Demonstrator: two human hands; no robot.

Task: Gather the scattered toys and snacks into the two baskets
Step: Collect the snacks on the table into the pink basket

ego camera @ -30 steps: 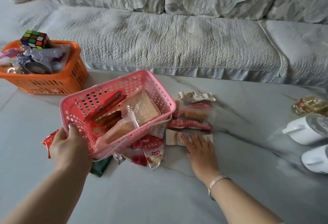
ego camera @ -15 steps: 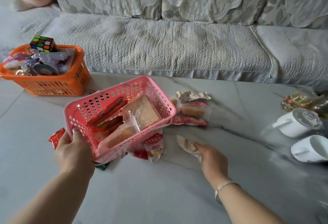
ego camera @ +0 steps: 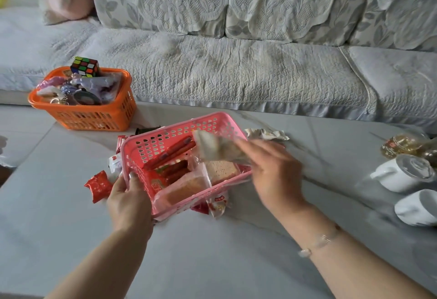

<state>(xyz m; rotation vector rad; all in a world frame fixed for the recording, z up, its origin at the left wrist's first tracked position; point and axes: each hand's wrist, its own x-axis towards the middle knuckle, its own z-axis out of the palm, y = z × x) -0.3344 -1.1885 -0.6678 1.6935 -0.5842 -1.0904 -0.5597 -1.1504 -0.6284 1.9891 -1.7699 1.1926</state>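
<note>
My left hand (ego camera: 128,200) grips the near left corner of the pink basket (ego camera: 151,143), which holds red sausage sticks and wrapped bread slices. My right hand (ego camera: 272,175), blurred by motion, holds a pale snack packet (ego camera: 212,146) over the basket's right side. Red snack wrappers (ego camera: 98,186) lie at the basket's left and another packet (ego camera: 218,204) pokes out under its front edge. A crumpled pale wrapper (ego camera: 266,133) lies behind the basket to the right. The orange basket (ego camera: 94,116) at the far left holds toys, with a colour cube (ego camera: 85,66) on top.
All of it sits on a grey marble table (ego camera: 212,251) in front of a pale sofa (ego camera: 236,69). At the right edge stand two white cups (ego camera: 399,175), one with a glass lid, and a clear wrapped item (ego camera: 402,146) behind them.
My right hand picked the pale packet up off the table and carried it up and left over the pink basket. The left hand kept its hold on the basket.
</note>
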